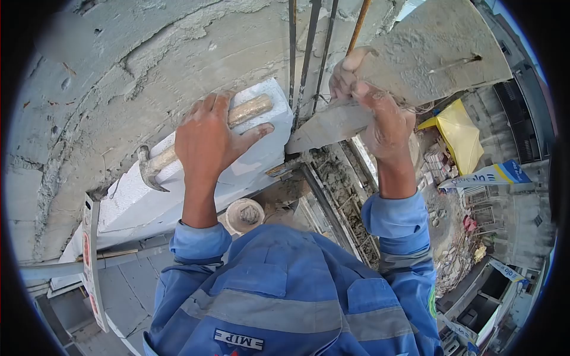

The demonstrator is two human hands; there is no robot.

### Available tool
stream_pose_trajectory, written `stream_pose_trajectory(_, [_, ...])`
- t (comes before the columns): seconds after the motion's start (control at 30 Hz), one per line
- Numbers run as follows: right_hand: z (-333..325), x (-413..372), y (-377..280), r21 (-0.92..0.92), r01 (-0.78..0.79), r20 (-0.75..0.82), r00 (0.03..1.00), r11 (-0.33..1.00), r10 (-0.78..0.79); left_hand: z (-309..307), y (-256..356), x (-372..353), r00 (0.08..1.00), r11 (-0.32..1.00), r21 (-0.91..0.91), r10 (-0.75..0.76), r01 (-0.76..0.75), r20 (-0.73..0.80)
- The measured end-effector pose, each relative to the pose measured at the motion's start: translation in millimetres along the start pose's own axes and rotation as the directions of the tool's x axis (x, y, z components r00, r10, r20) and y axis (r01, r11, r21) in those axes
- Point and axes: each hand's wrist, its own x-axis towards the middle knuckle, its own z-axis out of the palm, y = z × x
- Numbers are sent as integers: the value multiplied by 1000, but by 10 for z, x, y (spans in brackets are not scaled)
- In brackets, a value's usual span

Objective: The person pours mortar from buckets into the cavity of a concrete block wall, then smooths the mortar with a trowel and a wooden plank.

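My left hand (208, 133) lies over the wooden handle of a claw hammer (249, 111), fingers across it and thumb stretched out toward the white block. The hammer rests on top of a row of white lightweight blocks (231, 163), its metal head near the left part of the row. My right hand (377, 101), slightly blurred, is raised beside a rough concrete piece (439, 50). Its fingers are curled, and what they hold, if anything, cannot be made out. Just below that hand a grey, pointed flat surface (332, 126) reaches toward the block's end.
Several upright steel bars (306, 53) stand in front of a rough concrete wall (142, 77). A spirit level (91, 261) leans at the left end of the blocks. Below are a bucket (244, 215), a yellow canopy (460, 133) and rubble, far down on the right.
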Motion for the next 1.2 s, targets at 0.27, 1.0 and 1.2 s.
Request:
stream_pose_trajectory(0.27, [-161,435,-190,573,-84,244,967,815,-71,-46,-2,24,999,998,-43,-47,48,13])
stream_pose_trajectory(1.0, [-895,-687,-604,296,89,-309,951,951,7,-22,33,6,997,998,29,-56,55,53])
stream_pose_trajectory(1.2, [-1425,-799,-1344,361,83,-170,985,929,-22,-4,25,5,1000,1000,10,-28,28,3])
